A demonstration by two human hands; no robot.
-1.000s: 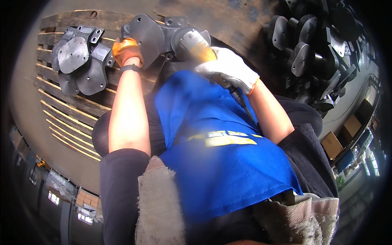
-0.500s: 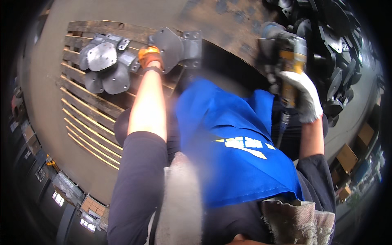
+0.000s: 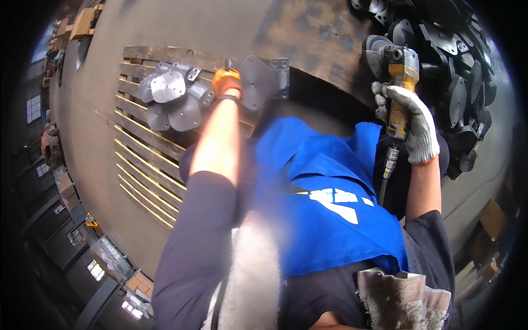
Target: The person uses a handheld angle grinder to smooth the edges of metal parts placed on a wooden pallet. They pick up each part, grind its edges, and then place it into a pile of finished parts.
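Note:
My left hand (image 3: pixel 226 83), in an orange glove, is closed on the left end of a grey metal bracket (image 3: pixel 254 82) with a rounded plate and a drilled flange. The bracket is above the pallet's right end. My right hand (image 3: pixel 413 118), in a white knit glove, wraps round the body of a yellow air grinder (image 3: pixel 403 74). The grinder's disc (image 3: pixel 378 44) faces up and left, apart from the bracket. From the tool's lower end runs a metal hose fitting (image 3: pixel 390 158).
Several similar brackets (image 3: pixel 184 113) are stacked on the wooden pallet (image 3: pixel 148 137) at left. Many dark metal parts (image 3: pixel 456 99) are heaped at right. A stained brown board (image 3: pixel 313 44) lies ahead. A blue apron (image 3: pixel 330 165) covers my lap.
The whole view has shifted, so the pallet and bracket appear further right and lower. The grinder is still in my right hand, its disc still apart from the bracket.

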